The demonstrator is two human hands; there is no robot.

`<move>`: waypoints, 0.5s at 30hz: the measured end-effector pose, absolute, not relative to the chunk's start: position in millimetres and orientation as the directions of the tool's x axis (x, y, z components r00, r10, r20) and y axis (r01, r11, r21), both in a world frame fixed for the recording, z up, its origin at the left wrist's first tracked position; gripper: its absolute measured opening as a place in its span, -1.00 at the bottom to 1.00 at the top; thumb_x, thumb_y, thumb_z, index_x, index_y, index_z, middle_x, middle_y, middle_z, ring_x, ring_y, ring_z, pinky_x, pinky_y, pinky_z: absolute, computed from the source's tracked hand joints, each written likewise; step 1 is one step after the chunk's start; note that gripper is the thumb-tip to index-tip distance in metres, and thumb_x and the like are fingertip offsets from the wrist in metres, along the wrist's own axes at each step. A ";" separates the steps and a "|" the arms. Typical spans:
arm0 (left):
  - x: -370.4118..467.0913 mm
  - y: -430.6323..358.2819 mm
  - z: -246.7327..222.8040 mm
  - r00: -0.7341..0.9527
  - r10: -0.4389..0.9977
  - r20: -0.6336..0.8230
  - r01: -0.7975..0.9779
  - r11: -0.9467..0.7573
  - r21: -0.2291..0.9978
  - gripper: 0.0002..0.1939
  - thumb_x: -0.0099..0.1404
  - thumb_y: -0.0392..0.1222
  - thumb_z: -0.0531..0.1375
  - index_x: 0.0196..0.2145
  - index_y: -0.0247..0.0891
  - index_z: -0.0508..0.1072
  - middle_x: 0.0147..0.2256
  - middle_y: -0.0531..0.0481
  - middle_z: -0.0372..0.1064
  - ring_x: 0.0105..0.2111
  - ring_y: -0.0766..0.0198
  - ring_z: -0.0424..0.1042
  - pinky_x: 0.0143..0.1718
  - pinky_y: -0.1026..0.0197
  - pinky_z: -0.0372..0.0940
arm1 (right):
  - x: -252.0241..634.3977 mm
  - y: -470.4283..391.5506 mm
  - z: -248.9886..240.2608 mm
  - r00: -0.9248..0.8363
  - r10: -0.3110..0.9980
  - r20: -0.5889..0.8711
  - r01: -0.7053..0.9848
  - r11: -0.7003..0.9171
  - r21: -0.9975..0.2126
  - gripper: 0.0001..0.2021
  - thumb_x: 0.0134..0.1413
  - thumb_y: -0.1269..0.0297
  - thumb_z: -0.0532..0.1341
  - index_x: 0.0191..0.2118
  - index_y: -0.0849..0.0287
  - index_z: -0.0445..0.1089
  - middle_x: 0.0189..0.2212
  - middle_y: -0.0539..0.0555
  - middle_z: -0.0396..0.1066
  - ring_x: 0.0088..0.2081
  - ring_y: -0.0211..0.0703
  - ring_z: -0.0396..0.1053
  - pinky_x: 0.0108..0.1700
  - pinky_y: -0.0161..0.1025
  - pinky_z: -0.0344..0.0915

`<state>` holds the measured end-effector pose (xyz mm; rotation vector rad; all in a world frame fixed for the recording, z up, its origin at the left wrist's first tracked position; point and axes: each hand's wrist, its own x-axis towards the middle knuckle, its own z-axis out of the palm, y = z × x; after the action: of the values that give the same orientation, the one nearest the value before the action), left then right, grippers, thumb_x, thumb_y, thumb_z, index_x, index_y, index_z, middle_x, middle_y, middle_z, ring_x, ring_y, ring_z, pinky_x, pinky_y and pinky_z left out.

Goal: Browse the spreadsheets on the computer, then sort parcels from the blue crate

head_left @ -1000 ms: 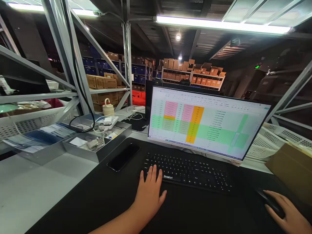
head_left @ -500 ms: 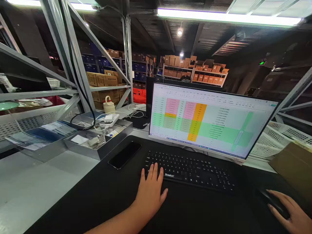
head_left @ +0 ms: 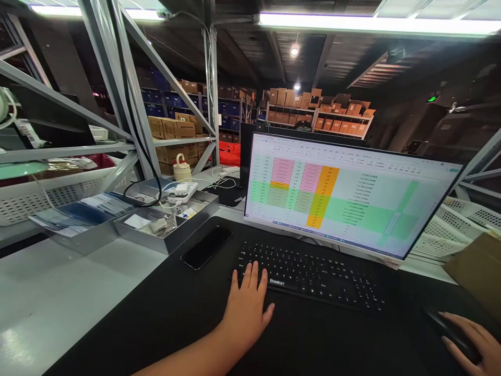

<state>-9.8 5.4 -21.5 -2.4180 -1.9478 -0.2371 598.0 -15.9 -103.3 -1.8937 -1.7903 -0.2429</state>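
Note:
My left hand [head_left: 246, 305] lies palm down with spread fingers, its fingertips on the lower left keys of a black keyboard [head_left: 313, 274]. At the lower right, my right hand [head_left: 475, 342] is wrapped round a black mouse [head_left: 456, 334] resting on the dark desk mat [head_left: 336, 339]. Behind the keyboard stands a monitor [head_left: 348, 193] showing a spreadsheet with pink, orange and green cells. A black phone [head_left: 206, 247] lies flat on the mat, left of the keyboard.
Left of the phone, an open grey box [head_left: 168, 243] holds small parts and a white power strip [head_left: 182, 193]. Beside it lies a tray of blue-and-white packets [head_left: 84, 211]. A cream bottle [head_left: 182, 169] stands behind. A cardboard box [head_left: 477, 269] sits at the right edge.
The whole view has shifted slightly, so the desk items appear a little further right. My hands stay at the keyboard and on the mouse.

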 end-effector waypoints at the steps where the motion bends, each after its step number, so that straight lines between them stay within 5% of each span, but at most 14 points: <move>1: -9.7 5.3 -20.9 0.205 0.970 0.132 0.973 -0.216 0.077 -0.26 0.36 0.16 -0.02 0.36 -0.29 0.06 0.39 -0.33 -0.18 0.39 -0.16 -0.11 0.33 -0.40 -0.14 | 597.9 -15.9 -103.4 0.111 0.881 0.459 0.966 0.014 -0.260 -0.53 0.05 -0.15 0.13 0.10 -0.25 0.29 0.13 0.07 0.36 0.09 0.21 0.43 -0.02 0.18 0.45; 15: -10.6 4.4 -25.7 0.206 0.966 0.154 0.972 -0.220 0.082 -0.26 0.36 0.19 -0.03 0.36 -0.27 0.05 0.39 -0.32 -0.17 0.39 -0.16 -0.10 0.33 -0.41 -0.15 | 599.6 -14.0 -103.1 0.124 0.891 0.436 0.935 0.042 -0.351 -0.55 0.01 -0.13 0.17 0.07 -0.32 0.30 0.09 0.11 0.36 0.09 0.28 0.42 0.02 0.27 0.40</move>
<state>-10.6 4.4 -25.7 -2.4141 -1.9411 -0.2672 599.6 -14.0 -103.1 -1.8434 -1.7625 -0.1017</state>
